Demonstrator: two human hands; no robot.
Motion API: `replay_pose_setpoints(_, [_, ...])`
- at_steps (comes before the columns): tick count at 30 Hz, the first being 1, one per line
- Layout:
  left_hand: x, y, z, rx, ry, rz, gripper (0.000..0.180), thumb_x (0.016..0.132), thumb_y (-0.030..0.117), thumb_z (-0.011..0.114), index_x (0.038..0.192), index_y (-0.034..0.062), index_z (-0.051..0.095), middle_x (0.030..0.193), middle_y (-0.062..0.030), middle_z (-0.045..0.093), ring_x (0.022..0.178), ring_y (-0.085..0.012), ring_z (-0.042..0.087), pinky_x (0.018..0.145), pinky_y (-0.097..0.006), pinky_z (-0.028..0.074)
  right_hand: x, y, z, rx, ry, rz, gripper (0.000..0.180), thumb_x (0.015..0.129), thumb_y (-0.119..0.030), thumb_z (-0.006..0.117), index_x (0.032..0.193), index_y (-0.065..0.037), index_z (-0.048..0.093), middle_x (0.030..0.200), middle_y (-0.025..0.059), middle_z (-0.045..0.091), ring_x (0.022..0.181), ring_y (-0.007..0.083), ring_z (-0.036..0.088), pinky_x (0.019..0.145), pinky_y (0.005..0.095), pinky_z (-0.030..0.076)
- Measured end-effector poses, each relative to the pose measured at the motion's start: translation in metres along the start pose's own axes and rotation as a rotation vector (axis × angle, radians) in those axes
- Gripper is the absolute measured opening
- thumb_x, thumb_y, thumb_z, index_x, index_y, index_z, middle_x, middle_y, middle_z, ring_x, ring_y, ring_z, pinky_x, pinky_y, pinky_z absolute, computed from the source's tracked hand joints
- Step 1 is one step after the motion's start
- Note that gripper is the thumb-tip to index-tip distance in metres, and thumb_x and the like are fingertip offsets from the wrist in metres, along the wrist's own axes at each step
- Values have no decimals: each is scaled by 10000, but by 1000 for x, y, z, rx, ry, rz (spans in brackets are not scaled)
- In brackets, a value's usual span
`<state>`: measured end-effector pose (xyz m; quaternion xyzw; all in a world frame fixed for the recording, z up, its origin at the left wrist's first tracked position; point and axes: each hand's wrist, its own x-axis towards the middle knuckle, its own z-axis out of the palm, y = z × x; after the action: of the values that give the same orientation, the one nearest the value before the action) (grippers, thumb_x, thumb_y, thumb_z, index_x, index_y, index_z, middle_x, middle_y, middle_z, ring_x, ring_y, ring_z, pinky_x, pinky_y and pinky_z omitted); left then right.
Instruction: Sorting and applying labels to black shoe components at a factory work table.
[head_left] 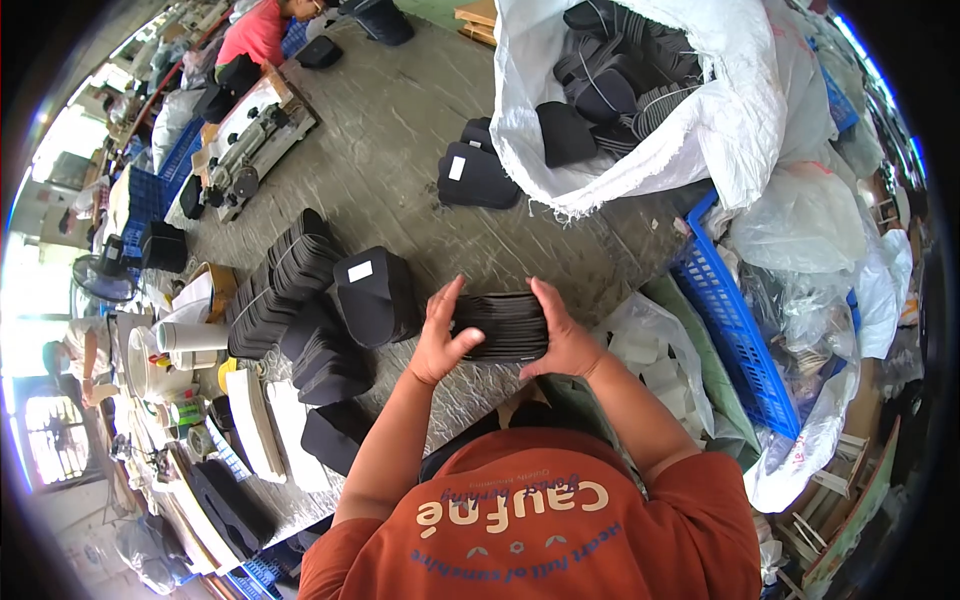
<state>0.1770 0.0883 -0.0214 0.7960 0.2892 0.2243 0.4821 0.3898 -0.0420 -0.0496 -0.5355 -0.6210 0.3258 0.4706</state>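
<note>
Between both hands, just above the grey table (400,130), sits a stack of thin black insoles (503,327), pressed together edge-on. It looks light and soft, a loose sheaf likely to fan or slip apart unless squeezed from both ends, which is where it is held. The left hand (440,345) clasps the left end, thumb across the front; the right hand (562,335) clamps the right end, fingers curled over the top. Bundled black stacks (300,265) lie left; a white sack (650,90) of more pieces gapes beyond, beside a blue crate (735,330).
</note>
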Motion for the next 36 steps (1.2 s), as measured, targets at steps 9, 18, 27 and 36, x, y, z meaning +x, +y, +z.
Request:
replay_pose_setpoints(9, [-3,-8,18,-618,46,-209,802,918,618,371,1393,-27,347,1429,-173,369,1347,-285,300,1112,-394,217,-7,2,6,13,140,-3,1338,482,-274,922,1489,-99,59,1441,189,240,1327,346,296,1087,415,281])
replay_pose_setpoints(18, [-7,48,17,736,-345,24,1240,603,493,800,1441,-64,76,1455,-256,227,1379,-414,191,1127,-523,162,-14,2,12,-12,118,-43,1306,490,-190,904,1483,-122,58,1416,208,273,1308,404,309,1080,431,303])
replay_pose_setpoints(27, [-4,46,29,768,-236,105,1171,570,343,831,1421,-71,141,1363,-239,364,1284,-404,346,1102,-533,227,-14,6,11,90,78,7,1316,498,-173,898,1486,-108,31,1420,207,280,1299,390,329,1083,422,298])
replay_pose_setpoints(36, [12,30,12,-745,118,-541,865,765,271,760,1399,-63,276,1189,-243,549,1085,-361,561,949,-395,446,75,2,-24,474,84,262,881,793,-139,745,1480,-110,195,1314,157,443,1194,235,464,993,363,393])
